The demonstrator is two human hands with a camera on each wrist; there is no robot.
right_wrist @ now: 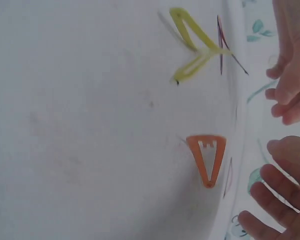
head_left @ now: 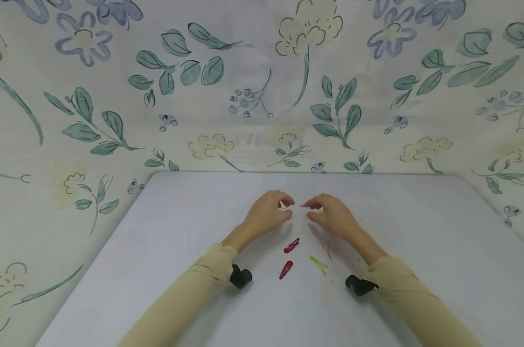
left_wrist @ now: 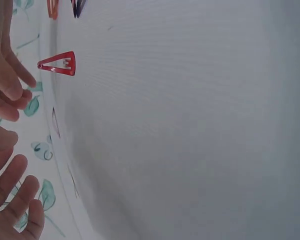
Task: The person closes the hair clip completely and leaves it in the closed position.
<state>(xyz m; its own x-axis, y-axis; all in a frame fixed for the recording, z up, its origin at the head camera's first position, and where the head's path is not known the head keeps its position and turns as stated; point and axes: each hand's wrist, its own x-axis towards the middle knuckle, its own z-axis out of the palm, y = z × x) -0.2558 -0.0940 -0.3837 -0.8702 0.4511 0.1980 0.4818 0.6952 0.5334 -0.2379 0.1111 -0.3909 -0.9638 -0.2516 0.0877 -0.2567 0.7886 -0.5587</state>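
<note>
My left hand (head_left: 268,211) and right hand (head_left: 333,215) face each other over the middle of the table, fingertips apart. Their fingers are loosely bent, and nothing shows held in the left hand (left_wrist: 12,200) or right hand (right_wrist: 280,190) in the wrist views. By the left fingers lies a small pale clip (head_left: 282,206); by the right fingertips is a thin pinkish clip (head_left: 303,206). Nearer me lie two red hair clips, one upper (head_left: 291,246) and one lower (head_left: 286,270), and a yellow hair clip (head_left: 319,264), unfolded. An orange hair clip (right_wrist: 208,161) shows in the right wrist view.
The white tabletop (head_left: 158,299) ends at the back against a floral cloth (head_left: 262,96). A dark wrist camera sits on each sleeve, left (head_left: 241,277) and right (head_left: 360,285). Small reddish marks (head_left: 327,289) show on the table.
</note>
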